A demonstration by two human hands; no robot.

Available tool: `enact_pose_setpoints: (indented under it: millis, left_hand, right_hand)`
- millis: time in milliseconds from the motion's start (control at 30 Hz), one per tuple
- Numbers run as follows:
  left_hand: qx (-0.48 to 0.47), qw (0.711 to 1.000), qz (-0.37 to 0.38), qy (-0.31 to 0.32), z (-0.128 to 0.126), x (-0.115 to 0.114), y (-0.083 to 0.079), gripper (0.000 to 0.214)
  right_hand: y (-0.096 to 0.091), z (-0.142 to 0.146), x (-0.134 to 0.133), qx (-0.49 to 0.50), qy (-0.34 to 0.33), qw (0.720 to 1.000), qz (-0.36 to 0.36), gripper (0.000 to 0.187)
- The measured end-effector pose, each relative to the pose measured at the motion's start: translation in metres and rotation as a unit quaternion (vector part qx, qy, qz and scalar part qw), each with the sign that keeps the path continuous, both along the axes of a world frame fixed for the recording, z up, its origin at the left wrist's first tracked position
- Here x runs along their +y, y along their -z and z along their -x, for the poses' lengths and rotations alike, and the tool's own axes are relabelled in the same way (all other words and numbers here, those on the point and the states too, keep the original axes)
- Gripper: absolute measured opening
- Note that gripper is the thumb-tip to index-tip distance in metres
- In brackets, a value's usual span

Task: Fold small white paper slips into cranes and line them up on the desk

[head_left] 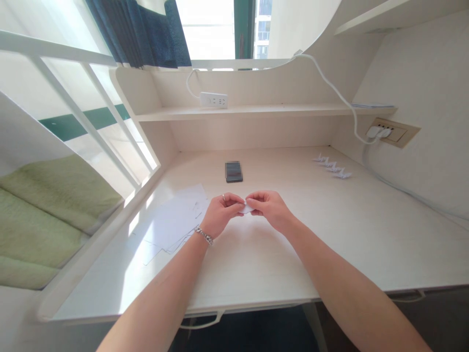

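Observation:
Between the fingertips of both hands is a small folded piece of white paper [246, 209], held just above the desk. My left hand [224, 211], with a ring and a chain bracelet, pinches its left side. On its right side, my right hand [269, 208] grips it between thumb and fingers. Fingers cover much of the paper, so its exact shape is hard to make out. Loose white sheets [172, 220] lie beside my left forearm. Several small folded paper cranes [333, 167] stand in a row at the back right.
A dark phone-like object [233, 172] lies beyond my hands. A power strip [213, 100] rests on the shelf [256, 112] along the back. From the wall socket [394, 132] at right, a white cable runs up over the panel. White rails [95, 105] border the left side.

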State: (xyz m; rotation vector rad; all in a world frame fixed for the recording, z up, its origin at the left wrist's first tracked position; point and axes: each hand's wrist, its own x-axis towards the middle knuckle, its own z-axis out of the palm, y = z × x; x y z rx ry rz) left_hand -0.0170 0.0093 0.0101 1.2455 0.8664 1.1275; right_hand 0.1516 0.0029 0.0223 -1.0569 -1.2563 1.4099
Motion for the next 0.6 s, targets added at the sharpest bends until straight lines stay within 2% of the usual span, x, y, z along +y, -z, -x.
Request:
enact_pose_setpoints:
  millis: [200,400,600]
  left_hand:
    - [-0.022,0.999,0.026,-0.002,-0.0004,0.0013,0.0016,0.019]
    - [0.052,0.998,0.006,-0.045,-0.0013,0.0032,0.0048,0.028]
    - [0.065,0.996,-0.001,-0.063,-0.0024,0.0026,0.0035,0.029]
  right_hand:
    - [0.0035,0.0028,0.0026,-0.029,0.043,0.999,-0.017,0.02]
    - [0.0079,0.0038,0.0037,-0.05,0.044,0.997,-0.032,0.015]
    - [0.0093,0.0027,0.0034,-0.054,0.031,0.997,-0.04,0.018]
